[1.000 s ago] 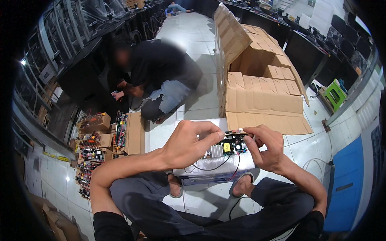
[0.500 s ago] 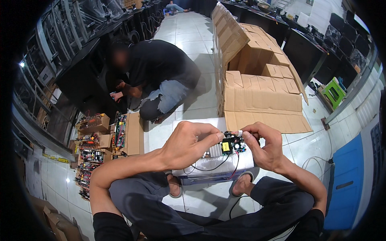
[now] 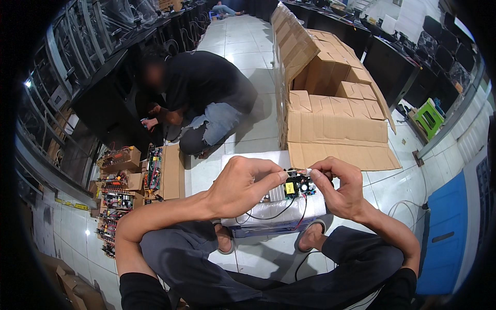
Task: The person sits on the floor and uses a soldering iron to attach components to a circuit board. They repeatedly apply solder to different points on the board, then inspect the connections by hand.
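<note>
Bare forearms, short black sleeves, dark grey trousers and open sandals (image 3: 310, 236).

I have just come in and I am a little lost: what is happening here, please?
A seated person holds a small circuit board between both hands: left hand, right hand. It hangs over a wrapped white box on the tiled floor. Behind, another person crouches beside open cardboard boxes.

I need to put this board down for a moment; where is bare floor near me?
Bare tile lies right of the white box, below the cardboard cartons. Another strip separates the white box from the crowded trays of circuit boards.
</note>
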Demonstrator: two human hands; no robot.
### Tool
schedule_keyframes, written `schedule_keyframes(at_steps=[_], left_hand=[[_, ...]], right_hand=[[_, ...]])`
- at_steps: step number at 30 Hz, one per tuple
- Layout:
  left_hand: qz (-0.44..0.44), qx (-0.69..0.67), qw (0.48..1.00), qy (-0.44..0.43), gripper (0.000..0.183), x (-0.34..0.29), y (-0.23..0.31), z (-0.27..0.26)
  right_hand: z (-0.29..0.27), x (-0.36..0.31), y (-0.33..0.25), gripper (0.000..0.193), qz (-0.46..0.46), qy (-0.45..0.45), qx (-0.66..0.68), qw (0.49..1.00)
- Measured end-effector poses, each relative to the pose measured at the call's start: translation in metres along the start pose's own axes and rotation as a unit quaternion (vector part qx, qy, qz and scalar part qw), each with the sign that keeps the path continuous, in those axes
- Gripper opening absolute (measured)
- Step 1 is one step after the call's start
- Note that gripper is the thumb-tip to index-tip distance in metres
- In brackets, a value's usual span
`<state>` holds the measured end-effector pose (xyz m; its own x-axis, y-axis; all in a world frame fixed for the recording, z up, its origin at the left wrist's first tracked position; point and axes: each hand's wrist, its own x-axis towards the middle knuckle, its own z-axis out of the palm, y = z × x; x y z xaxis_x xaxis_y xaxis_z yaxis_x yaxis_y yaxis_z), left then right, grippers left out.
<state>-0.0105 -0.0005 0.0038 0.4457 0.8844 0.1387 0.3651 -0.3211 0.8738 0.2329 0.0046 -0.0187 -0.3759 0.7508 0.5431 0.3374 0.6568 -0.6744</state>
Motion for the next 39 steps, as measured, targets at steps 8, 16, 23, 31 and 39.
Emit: schedule_keyframes(at_steps=[8, 16, 23, 31, 39], left_hand=[[0.017, 0.004, 1.000, 0.004, 0.021, 0.0005, -0.0021, 0.0011], [0.008, 0.006, 1.000, 0.001, 0.022, 0.0004, -0.0008, 0.0009], [0.017, 0.009, 1.000, 0.005, 0.022, 0.0001, -0.0001, 0.0002], [0.011, 0.007, 1.000, 0.002, 0.021, 0.0004, 0.0001, 0.0008], [0.016, 0.012, 1.000, 0.000, 0.022, 0.0004, -0.0010, 0.0013]], right_hand=[[-0.0006, -0.0005, 0.0009, 0.007, -0.003, -0.001, 0.006, 1.000], [-0.0006, -0.0013, 0.0024, 0.007, 0.004, -0.001, 0.011, 1.000], [0.0001, -0.0031, 0.0074, 0.008, 0.011, 0.006, 0.017, 1.000], [0.0008, -0.0023, 0.0017, 0.009, 0.028, -0.005, 0.037, 0.999], [0.0003, -0.0028, 0.0052, 0.009, 0.020, -0.010, 0.022, 1.000]])
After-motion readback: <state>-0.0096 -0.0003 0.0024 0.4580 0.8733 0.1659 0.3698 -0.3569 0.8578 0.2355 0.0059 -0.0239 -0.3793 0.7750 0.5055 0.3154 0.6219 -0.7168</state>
